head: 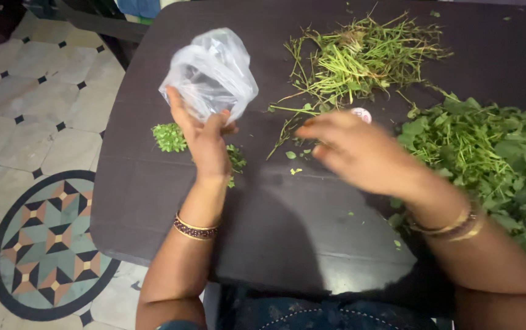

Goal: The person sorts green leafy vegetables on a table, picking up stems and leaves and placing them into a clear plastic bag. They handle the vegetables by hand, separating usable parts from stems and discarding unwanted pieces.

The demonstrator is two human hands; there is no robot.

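While I am looking down through the head view, my left hand (205,137) is holding up a clear bag (211,73), fingers closed around its gathered lower edge, thumb and fingertips pinching the film. The bag is hanging above the table (171,214), over the small heap of picked leaves (169,137), which is lying just left of my wrist; a few more leaves (236,160) are showing to its right.

My right hand (361,150) is blurring in motion near the table's middle, not touching the bag. Fingers appear loosely curled together; whether they are carrying leaves, I cannot tell.

Risks, as I am judging them:
- The bag mouth is looking collapsed, so leaves dropped toward it may be landing back on the table.
- The film is slippery and thin; a one-handed pinch may be letting it slide or twist shut.
- Stripped stems (361,58) are lying close behind the hand and unpicked greens (489,153) close beside it, so a fast sweep may be mixing stems into the picked heap.
- Loose leaf bits are scattering near the table edge and may be falling to the tiled floor (37,122).

Packages and labels: the bag is plain, colourless, crumpled, unprinted as far as I am seeing. One small round white item with a pink mark (361,114) is peeking out behind my right fingers, between stems and hand; its kind is unclear.
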